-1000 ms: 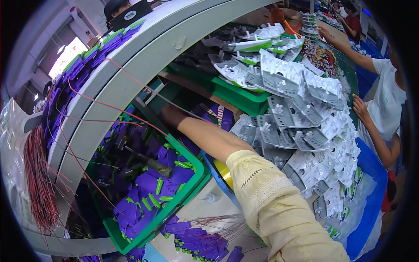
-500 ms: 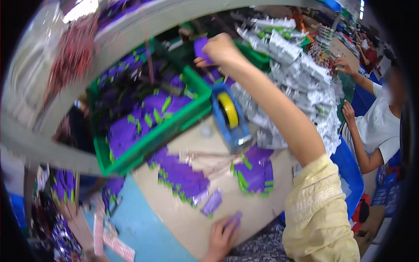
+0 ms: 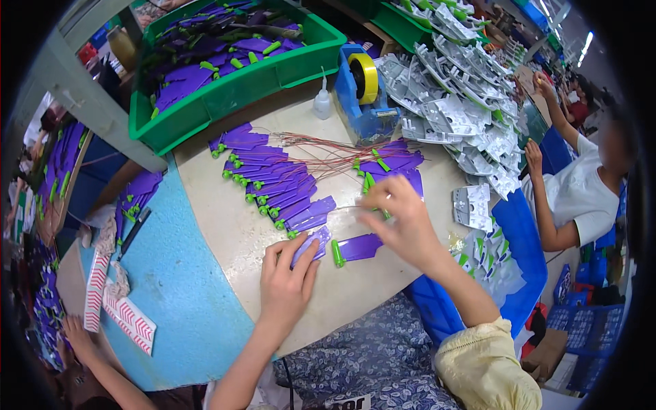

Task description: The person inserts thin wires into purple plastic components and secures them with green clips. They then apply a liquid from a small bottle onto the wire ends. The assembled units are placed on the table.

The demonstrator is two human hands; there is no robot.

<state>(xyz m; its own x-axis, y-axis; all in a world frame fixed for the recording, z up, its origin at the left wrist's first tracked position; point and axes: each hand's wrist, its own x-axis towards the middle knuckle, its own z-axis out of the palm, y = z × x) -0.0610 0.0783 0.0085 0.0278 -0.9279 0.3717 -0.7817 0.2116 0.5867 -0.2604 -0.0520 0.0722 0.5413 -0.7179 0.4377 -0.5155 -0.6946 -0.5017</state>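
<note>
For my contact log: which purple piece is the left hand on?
The purple piece below the row: the left hand partly covers it; the loose piece to its right lies clear of that hand.

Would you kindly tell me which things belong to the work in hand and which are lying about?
Likely work: left hand; purple piece under it; fanned purple pieces; reddish wires.

Likely lying about: tape dispenser; white bottle; black pen; striped strips.

We count our two hands [image 3: 287,283], one tape dispenser [image 3: 346,89], one squeeze bottle [image 3: 322,106], one black pen [image 3: 134,234] and two striped strips [image 3: 130,321]; overlapping purple pieces [image 3: 283,183] defeat our count.
</note>
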